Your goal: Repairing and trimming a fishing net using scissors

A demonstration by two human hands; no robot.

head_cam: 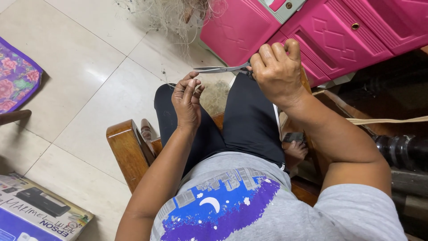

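Observation:
My right hand [276, 71] grips the handles of a pair of metal scissors [219, 69], blades pointing left and nearly closed. My left hand [187, 99] is raised just below the blade tips, fingers pinched together on a thin pale thread or net strand that is hard to make out. Both hands hover over my lap in black trousers [249, 120]. A tangle of pale net fibres [216, 96] lies between my knees, and more netting [169, 13] trails across the floor at the top.
I sit on a wooden chair [127, 149]. A pink plastic cabinet [330, 31] stands ahead on the right. A printer carton [35, 209] lies bottom left, a floral bag [15, 76] at the left edge. Dark machinery [401, 151] is at right.

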